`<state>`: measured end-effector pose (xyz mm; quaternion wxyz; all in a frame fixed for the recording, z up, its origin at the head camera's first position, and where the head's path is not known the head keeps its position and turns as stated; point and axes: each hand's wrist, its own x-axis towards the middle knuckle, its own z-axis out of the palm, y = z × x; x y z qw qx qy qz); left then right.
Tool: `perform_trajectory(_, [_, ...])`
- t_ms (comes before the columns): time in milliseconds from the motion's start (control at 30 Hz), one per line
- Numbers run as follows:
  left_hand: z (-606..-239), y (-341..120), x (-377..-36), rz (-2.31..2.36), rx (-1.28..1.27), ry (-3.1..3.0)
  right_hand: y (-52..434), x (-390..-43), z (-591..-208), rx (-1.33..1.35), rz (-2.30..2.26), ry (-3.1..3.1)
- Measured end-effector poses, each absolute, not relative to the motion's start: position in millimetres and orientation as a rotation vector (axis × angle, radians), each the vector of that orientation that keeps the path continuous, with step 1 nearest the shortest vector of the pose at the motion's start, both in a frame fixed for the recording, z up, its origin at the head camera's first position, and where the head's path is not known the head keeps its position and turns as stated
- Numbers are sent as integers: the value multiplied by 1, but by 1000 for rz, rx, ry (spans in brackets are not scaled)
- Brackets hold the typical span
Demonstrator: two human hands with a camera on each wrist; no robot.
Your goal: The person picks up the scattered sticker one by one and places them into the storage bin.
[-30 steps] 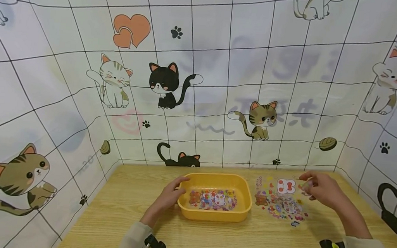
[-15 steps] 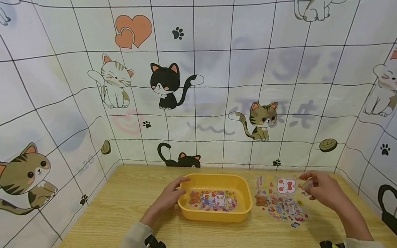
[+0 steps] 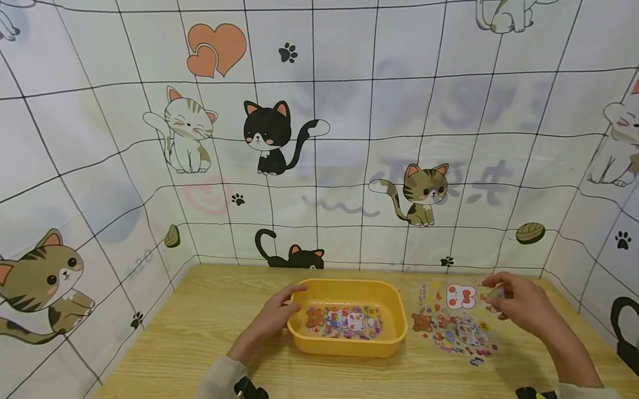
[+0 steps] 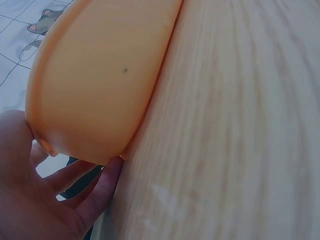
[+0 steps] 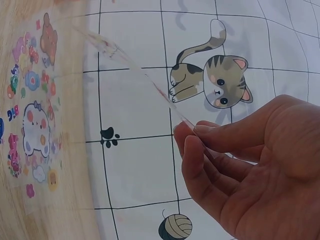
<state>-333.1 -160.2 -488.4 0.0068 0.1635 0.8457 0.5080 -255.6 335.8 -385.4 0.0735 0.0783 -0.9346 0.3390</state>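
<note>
A yellow plastic tub stands mid-table with colourful stickers on its floor, bear and bunny prints among them. My left hand holds its left end. In the left wrist view, the fingertips meet the tub's end wall low down, and the thumb is at the rim. My right hand pinches the edge of a clear sticker sheet with a white bunny print. The right wrist view shows this sheet nearly edge-on, raised off the table. Below it, another sticker sheet lies flat on the wood.
The wooden table backs onto a white cloth wall printed with cats, which also closes in both sides. Dark straps with small devices sit on both sleeves.
Both hands keep their places and holds. The bunny sheet tilts very slightly in my right fingers. The whole view shifts a little to one side.
</note>
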Motion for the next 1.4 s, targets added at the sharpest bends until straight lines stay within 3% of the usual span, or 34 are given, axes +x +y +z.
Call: perform_trajectory(1400, [-490, -161, -334, 1602, 519, 2631, 312, -256, -386, 303, 994, -2788])
